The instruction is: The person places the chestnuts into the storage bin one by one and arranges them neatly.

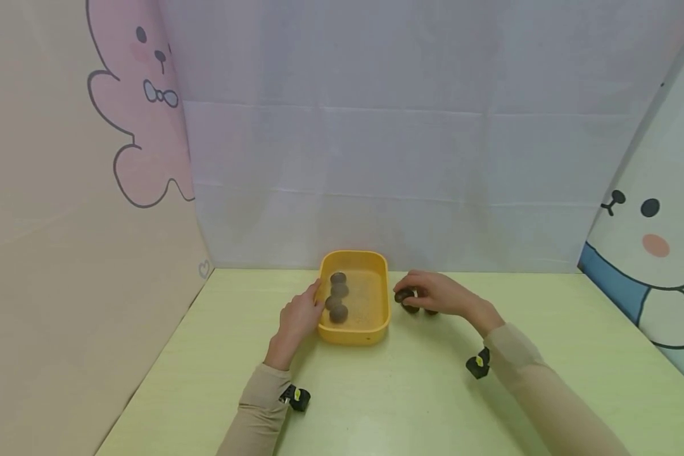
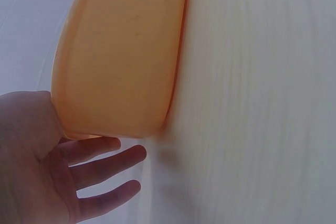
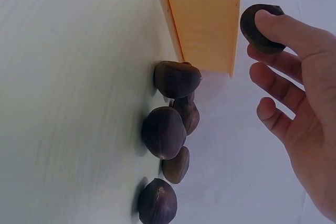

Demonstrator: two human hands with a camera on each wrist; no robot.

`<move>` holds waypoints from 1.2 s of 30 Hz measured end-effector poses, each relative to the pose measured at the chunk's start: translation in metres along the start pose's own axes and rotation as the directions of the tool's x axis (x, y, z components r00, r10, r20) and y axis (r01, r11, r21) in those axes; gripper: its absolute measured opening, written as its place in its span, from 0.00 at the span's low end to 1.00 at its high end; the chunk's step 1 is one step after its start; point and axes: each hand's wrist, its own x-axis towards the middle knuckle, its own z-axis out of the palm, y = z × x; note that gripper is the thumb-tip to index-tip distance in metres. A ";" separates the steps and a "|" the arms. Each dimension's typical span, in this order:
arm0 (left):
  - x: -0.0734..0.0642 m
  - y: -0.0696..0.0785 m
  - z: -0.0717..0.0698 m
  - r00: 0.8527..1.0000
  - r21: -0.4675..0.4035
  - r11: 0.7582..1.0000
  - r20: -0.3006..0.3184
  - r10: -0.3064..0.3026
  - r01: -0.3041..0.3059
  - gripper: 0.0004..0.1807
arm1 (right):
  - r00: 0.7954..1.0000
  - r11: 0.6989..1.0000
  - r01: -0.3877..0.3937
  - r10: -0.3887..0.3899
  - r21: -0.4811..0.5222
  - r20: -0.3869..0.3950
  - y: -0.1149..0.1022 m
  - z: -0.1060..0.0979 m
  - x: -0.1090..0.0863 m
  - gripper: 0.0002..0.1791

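Note:
My left hand (image 1: 301, 316) holds the left rim of a yellow plastic tray (image 1: 353, 337); its thumb side meets the rim, and three fingers show beside the outer wall in the left wrist view. Several dark brown chestnuts (image 1: 339, 313) lie along the left side inside the tray. To the right of the tray, my right hand (image 1: 433, 292) pinches a chestnut (image 3: 255, 34) between thumb and index finger, its other fingers loosely bent. This chestnut is up off the table, near the tray's right rim. Below the hand, several more chestnuts (image 3: 163, 132) rest on the table, partly hidden by it in the head view.
The pale wood-grain table (image 1: 410, 399) runs back to a white cloth wall (image 1: 387, 158), close behind the tray. Side panels with cartoon animals, a pink bear (image 1: 148, 126) on the left and a white figure (image 1: 655, 266) on the right, flank the table.

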 end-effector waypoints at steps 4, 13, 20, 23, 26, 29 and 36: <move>0.000 0.000 0.000 1.000 -0.003 1.000 0.000 -0.002 0.002 0.30 | 1.000 1.000 0.004 -0.004 -0.017 0.008 0.000 0.000 0.007 0.17; 0.000 0.000 -0.001 1.000 -0.002 1.000 0.001 -0.006 0.006 0.30 | 0.999 1.000 -0.029 0.030 -0.005 0.026 -0.001 0.001 0.024 0.16; 0.001 0.000 0.000 1.000 -0.009 1.000 0.010 -0.008 0.008 0.30 | 1.000 1.000 0.006 -0.006 -0.012 0.026 -0.001 0.000 0.037 0.14; 0.001 0.000 0.000 1.000 -0.007 1.000 0.007 -0.009 0.009 0.30 | 0.999 1.000 0.004 -0.004 -0.002 0.041 0.001 0.001 0.043 0.14; 0.002 0.000 0.000 1.000 -0.009 1.000 0.007 -0.010 0.010 0.30 | 0.998 1.000 -0.012 0.012 -0.002 0.057 0.000 0.001 0.048 0.14; 0.002 -0.001 0.001 1.000 -0.007 1.000 0.006 -0.010 0.010 0.30 | 0.997 1.000 -0.017 0.018 -0.016 0.072 -0.001 0.002 0.054 0.14; 0.001 -0.001 0.002 1.000 -0.002 1.000 -0.001 -0.011 0.011 0.30 | 0.993 0.999 -0.037 0.038 -0.007 0.113 0.001 0.004 0.068 0.15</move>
